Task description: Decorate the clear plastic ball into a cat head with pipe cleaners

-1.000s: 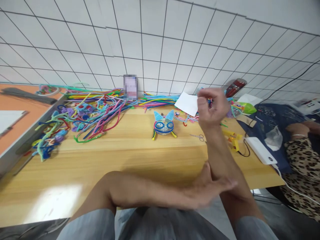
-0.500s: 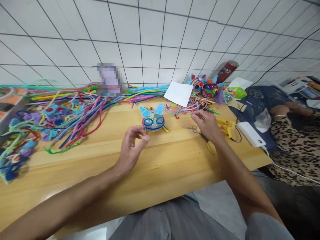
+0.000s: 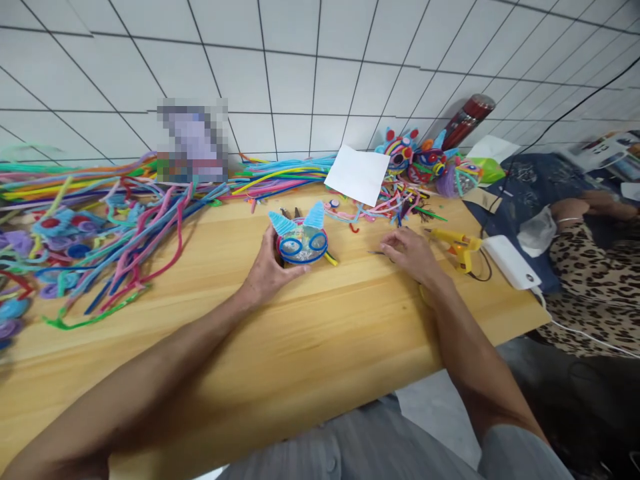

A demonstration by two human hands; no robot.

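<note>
A cat-face craft [image 3: 303, 248] stands on the wooden table, with light-blue fuzzy ears, two dark-blue eye rings and a shiny clear middle. My left hand [image 3: 270, 270] is closed around its left side, thumb along the lower edge and fingers behind. Loosely bent, the fingers of my right hand [image 3: 407, 253] hover low over small scissors [image 3: 375, 253]; only the scissors' tips show, and whether the fingers touch them is unclear. Just right of that hand lies a yellow glue gun [image 3: 463, 248]. The yellow-handled pliers are mostly hidden under my right wrist.
Piles of pipe cleaners [image 3: 150, 233] cover the left and back. A white paper sheet [image 3: 357, 175], finished colourful crafts [image 3: 400, 152] and a red flask [image 3: 469, 121] stand near the tiled wall. A white power bank [image 3: 511, 262] sits right; beyond it is another person's arm [image 3: 567, 213].
My left hand has moved forward and closed on the cat-face craft. My right hand has come down over the scissors, covering their handles. The view has shifted slightly.
</note>
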